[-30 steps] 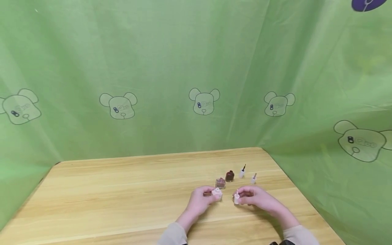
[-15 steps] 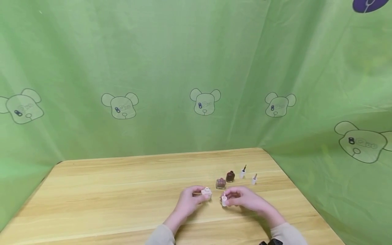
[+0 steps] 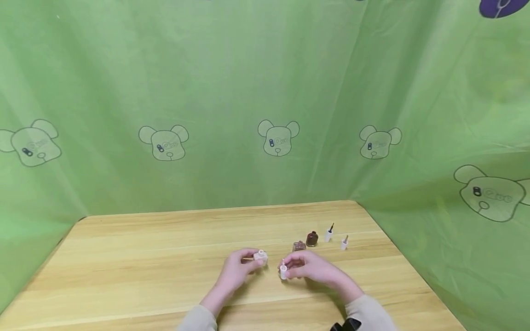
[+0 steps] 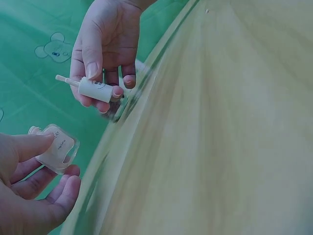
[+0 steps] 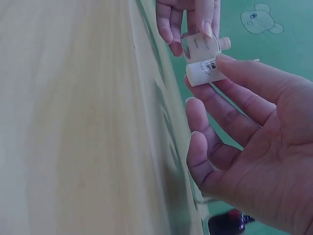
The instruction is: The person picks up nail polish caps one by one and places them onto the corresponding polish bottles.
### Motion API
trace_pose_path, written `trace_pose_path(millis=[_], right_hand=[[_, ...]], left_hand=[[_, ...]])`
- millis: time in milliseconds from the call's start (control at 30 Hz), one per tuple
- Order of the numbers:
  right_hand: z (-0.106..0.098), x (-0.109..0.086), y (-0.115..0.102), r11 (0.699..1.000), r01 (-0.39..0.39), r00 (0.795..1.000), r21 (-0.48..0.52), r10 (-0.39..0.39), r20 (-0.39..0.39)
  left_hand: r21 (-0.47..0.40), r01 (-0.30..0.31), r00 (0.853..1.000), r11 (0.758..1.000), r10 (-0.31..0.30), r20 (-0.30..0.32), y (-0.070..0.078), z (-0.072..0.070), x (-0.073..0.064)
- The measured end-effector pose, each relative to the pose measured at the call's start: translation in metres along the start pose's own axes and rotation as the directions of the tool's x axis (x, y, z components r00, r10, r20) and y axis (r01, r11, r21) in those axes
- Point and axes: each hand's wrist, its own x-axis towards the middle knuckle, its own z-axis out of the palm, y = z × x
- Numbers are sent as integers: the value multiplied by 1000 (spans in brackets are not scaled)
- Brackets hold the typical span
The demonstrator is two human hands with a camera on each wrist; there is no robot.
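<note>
My left hand [image 3: 233, 272] pinches a small clear nail polish bottle [image 3: 261, 259] of pale polish between thumb and fingers. Its neck points up and has no cap on it. To the right, my right hand [image 3: 316, 268] holds a white brush cap [image 3: 283, 272], brush upward, apart from the bottle. In the left wrist view, the thumb lies across the printed face of the bottle [image 4: 59, 151]. The right wrist view shows the thumb and fingertips on the cap [image 5: 201, 73], while the ring and little fingers are loosely bent.
Behind my right hand stand an uncapped mauve polish bottle [image 3: 299, 246], partly hidden, and a dark red one [image 3: 312, 239]. Two white brush caps, one with a dark brush [image 3: 329, 235] and one with a mauve brush [image 3: 344, 244], stand upright to their right. A green curtain [image 3: 215, 92] surrounds the wooden table [image 3: 136, 266].
Both hands have moved left across the table, carrying the pale bottle and its white brush cap. The right hand now partly covers the mauve bottle. The other bottles and caps stay put.
</note>
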Motion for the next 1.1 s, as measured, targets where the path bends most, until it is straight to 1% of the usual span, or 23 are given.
trace_pose_path(millis=[233,367,633,767,867,1000,1100], right_hand=[[8,14,-7,998,28,999,49,-30,27],[11,22,-11,996,29,1000,79,-30,10],[16,34,-19,990,13,1000,143,-9,-28],[18,43,-23,983,4,998,181,7,-59],[20,49,-27,979,-5,996,205,22,-81],[23,58,-28,973,-11,993,228,37,-110],[25,65,-28,969,-11,990,247,45,-132]], left_hand=[[-30,-2,1000,1000,1,-19,0,-14,4],[-20,-8,999,1000,7,-42,-1,-24,7],[-6,20,995,1000,-21,-99,-8,-39,10],[-10,22,992,1000,-23,-124,-10,-43,12],[-28,26,991,999,-30,-128,-12,-44,14],[-69,29,993,997,-37,-114,-15,-45,15],[-102,20,994,995,-31,-101,-18,-45,15]])
